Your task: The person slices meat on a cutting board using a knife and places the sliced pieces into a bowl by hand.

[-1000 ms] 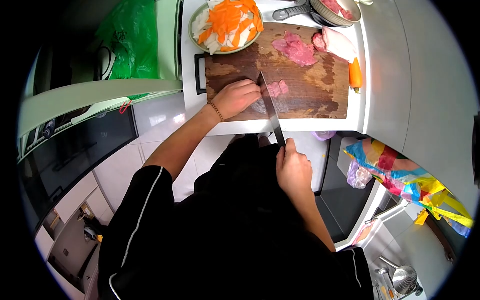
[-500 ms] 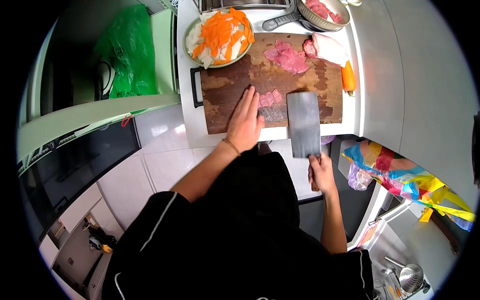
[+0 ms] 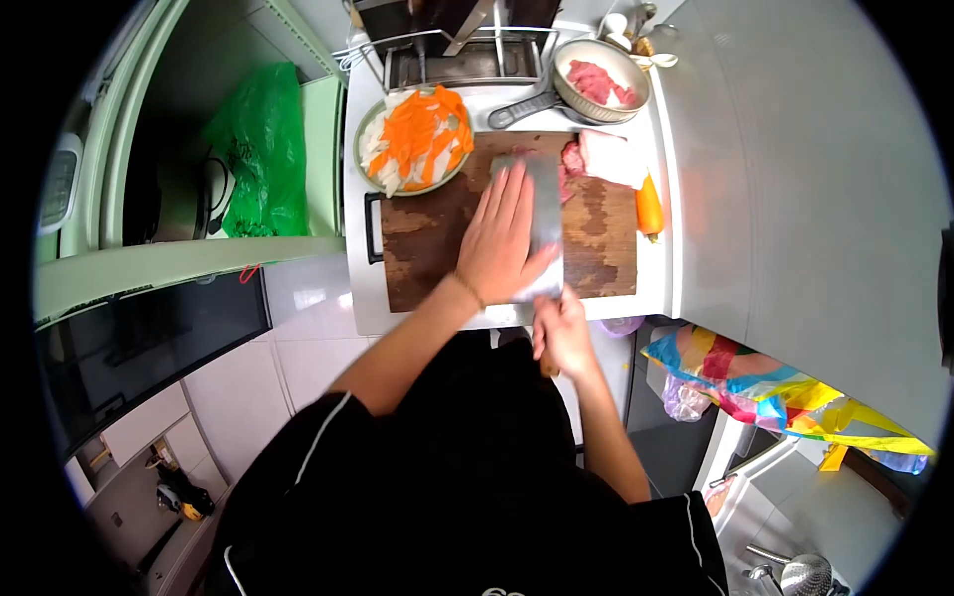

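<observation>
My right hand point(image 3: 562, 333) grips the wooden handle of a cleaver point(image 3: 548, 214), whose broad blade lies over the wooden cutting board point(image 3: 422, 248). My left hand point(image 3: 500, 228) is laid along the blade, fingers stretched out and nothing held in it. The small meat pieces are hidden under the blade and hand. A bit of pink sliced meat point(image 3: 565, 185) shows at the blade's right side. Beyond it sit a chunk of meat with white fat point(image 3: 610, 159) and an orange carrot point(image 3: 649, 211) by the board's right edge.
A green-rimmed bowl point(image 3: 363, 164) of orange and white vegetable slices stands at the board's back left. Behind the board is a pan point(image 3: 644, 94) with sliced meat, its handle pointing left. A wire rack point(image 3: 467, 68) stands farther back, and a grey panel point(image 3: 745, 179) bounds the right.
My right hand has brought the cleaver left across the board. My left hand now rests against its blade, covering the small meat pieces. The whole view has shifted, showing more of the back.
</observation>
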